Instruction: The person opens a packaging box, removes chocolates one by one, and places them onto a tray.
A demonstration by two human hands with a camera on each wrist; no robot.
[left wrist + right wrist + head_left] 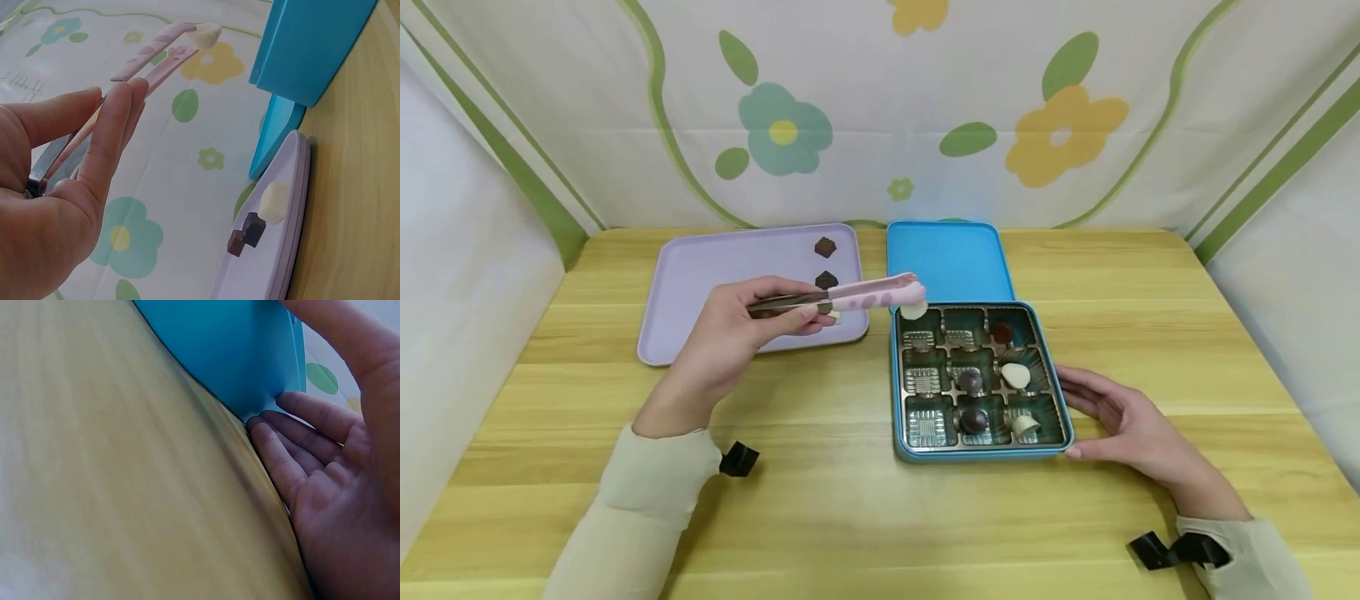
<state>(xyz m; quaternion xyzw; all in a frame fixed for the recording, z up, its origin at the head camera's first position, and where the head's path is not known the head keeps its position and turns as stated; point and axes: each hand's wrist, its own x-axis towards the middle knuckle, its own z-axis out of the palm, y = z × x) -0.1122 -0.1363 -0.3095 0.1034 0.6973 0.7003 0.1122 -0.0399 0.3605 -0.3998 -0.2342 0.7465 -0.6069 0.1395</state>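
My left hand (730,333) grips a pair of tongs (872,293) with pink paw-shaped tips and metal handles. Between the tips is a white chocolate (913,310), held above the back left compartment of a blue tin (985,455). The left wrist view shows the tongs (150,59) pinched between thumb and fingers. My right hand (1131,425) lies against the tin's right side, thumb at the front corner; in the right wrist view the fairly straight fingers touch the blue wall (231,356). Dark chocolates (973,420) and white ones (1016,376) occupy the tin's middle and right columns.
A lilac tray (722,258) stands at the back left, bearing dark chocolates (825,247) and a white chocolate (273,202) mostly hidden behind my left hand in the head view. Behind the tin lies its blue lid (950,260). A flowered cloth (880,108) hangs behind the table.
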